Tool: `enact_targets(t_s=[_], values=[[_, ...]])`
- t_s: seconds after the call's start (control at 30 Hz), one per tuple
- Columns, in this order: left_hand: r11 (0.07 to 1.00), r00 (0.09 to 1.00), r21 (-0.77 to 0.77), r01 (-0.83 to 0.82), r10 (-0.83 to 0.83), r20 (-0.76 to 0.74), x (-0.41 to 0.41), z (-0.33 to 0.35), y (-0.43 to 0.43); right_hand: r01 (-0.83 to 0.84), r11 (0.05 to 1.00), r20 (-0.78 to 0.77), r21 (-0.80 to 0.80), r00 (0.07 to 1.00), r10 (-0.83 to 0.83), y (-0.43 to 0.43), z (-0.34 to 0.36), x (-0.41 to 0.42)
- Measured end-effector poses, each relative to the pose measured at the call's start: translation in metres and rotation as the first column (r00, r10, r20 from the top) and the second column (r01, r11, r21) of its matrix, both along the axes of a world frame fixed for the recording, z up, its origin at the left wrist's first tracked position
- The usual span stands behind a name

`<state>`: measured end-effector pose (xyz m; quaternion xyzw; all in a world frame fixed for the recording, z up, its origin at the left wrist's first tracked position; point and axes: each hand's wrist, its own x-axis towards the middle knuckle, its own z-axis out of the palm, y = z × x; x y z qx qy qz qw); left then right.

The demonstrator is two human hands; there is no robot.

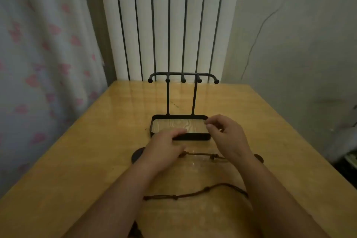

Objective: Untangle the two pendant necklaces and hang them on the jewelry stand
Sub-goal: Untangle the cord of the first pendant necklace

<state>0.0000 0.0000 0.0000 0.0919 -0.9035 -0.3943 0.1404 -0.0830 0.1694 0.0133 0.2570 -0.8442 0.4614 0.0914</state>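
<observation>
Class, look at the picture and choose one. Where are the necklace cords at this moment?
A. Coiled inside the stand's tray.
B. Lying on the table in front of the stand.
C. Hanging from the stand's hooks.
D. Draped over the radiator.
B: the far cord and the near cord both lie on the table, on the near side of the jewelry stand, whose hooks are bare.

Dim, warm indoor light; glossy table [260, 121] shows faint glare; soft focus; wide-angle bending at edges.
</observation>
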Motion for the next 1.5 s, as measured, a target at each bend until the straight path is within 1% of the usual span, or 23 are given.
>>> enact_targets(t_s=[0.07,0.13,0.23,0.3,0.4,0.47,0.57,0.63,0.7,0.77,0.87,0.97,1.03,1.07,1.13,1.17,1.2,1.27,1.33,1.37,1.43,1.47,1.5], values=[[0.985,0.992,-0.164,0.060,-0.040,0.124,-0.001,-0.004,0.002,0.024,0.998,0.099,0.060,0.995,-0.030,0.006,-0.001,-0.003],[0.962,0.985,-0.259,0.082,-0.038,0.170,0.000,-0.011,0.003,0.018,0.993,0.203,0.119,0.978,-0.042,0.016,-0.008,-0.008],[0.916,0.987,-0.394,0.070,-0.006,0.162,-0.002,-0.012,0.006,-0.058,0.958,0.323,0.282,0.946,-0.038,0.023,-0.011,-0.010],[0.889,0.987,-0.451,0.077,-0.003,0.163,-0.002,-0.010,0.007,-0.110,0.917,0.388,0.382,0.920,-0.051,0.023,-0.011,-0.007],[0.870,0.983,-0.482,0.105,-0.018,0.182,-0.002,-0.009,0.011,-0.132,0.865,0.385,0.483,0.920,-0.075,0.019,-0.012,-0.001],[0.889,0.983,-0.449,0.095,-0.013,0.182,-0.002,-0.008,0.012,-0.120,0.852,0.364,0.510,0.927,-0.087,0.018,-0.011,0.002],[0.931,0.985,-0.363,0.019,0.045,0.166,0.000,-0.003,0.006,-0.097,0.828,0.319,0.551,0.942,-0.102,0.020,-0.009,0.002],[0.932,0.982,-0.361,-0.019,0.086,0.169,0.004,0.002,-0.005,-0.056,0.812,0.270,0.581,0.954,-0.128,0.019,-0.010,0.002],[0.921,0.971,-0.388,-0.019,0.109,0.212,0.008,0.006,-0.018,-0.030,0.795,0.231,0.606,0.963,-0.140,0.016,-0.012,0.002],[0.897,0.945,-0.442,0.001,0.144,0.294,0.014,0.011,-0.030,-0.028,0.772,0.213,0.635,0.967,-0.140,0.012,-0.011,-0.001],[0.863,0.898,-0.503,0.040,0.189,0.397,0.020,0.016,-0.044,-0.087,0.740,0.264,0.667,0.956,-0.125,0.005,-0.004,-0.005],[0.827,0.880,-0.558,0.070,0.212,0.426,0.023,0.018,-0.041,-0.150,0.729,0.307,0.667,0.948,-0.086,-0.002,0.001,-0.007],[0.794,0.907,-0.599,0.107,0.168,0.385,0.020,0.018,-0.032,-0.168,0.743,0.319,0.648,0.945,-0.065,-0.005,0.001,-0.005],[0.809,0.925,-0.575,0.121,0.119,0.362,0.017,0.018,-0.026,-0.159,0.753,0.313,0.638,0.947,-0.065,-0.005,0.000,-0.004],[0.874,0.933,-0.458,0.163,0.014,0.360,0.014,0.017,-0.012,-0.122,0.779,0.291,0.615,0.953,-0.080,-0.004,-0.005,-0.002],[0.887,0.931,-0.420,0.189,-0.027,0.363,0.013,0.016,-0.006,-0.108,0.789,0.283,0.605,0.955,-0.086,-0.002,-0.007,-0.001],[0.886,0.930,-0.413,0.212,-0.052,0.364,0.012,0.014,-0.001,-0.101,0.796,0.278,0.597,0.957,-0.087,0.001,-0.009,0.000],[0.877,0.940,-0.433,0.209,-0.059,0.335,0.011,0.007,0.001,-0.094,0.818,0.267,0.567,0.961,-0.075,0.003,-0.011,0.001],[0.917,0.952,-0.367,0.156,-0.039,0.305,0.011,0.004,-0.003,-0.064,0.843,0.228,0.535,0.971,-0.071,0.000,-0.012,0.003],[0.948,0.956,-0.293,0.120,-0.031,0.292,0.011,0.003,-0.005,-0.033,0.853,0.189,0.521,0.979,-0.078,-0.003,-0.013,0.004],[0.997,0.966,-0.068,0.041,-0.022,0.256,0.012,0.005,-0.011,0.026,0.891,0.114,0.454,0.990,-0.087,-0.010,-0.013,0.007],[0.997,0.969,0.073,0.009,-0.026,0.246,0.014,0.006,-0.012,0.035,0.917,0.099,0.397,0.992,-0.081,-0.013,-0.012,0.008],[0.977,0.969,0.215,-0.012,-0.042,0.242,0.015,0.007,-0.013,0.032,0.941,0.096,0.338,0.993,-0.068,-0.016,-0.011,0.010]])
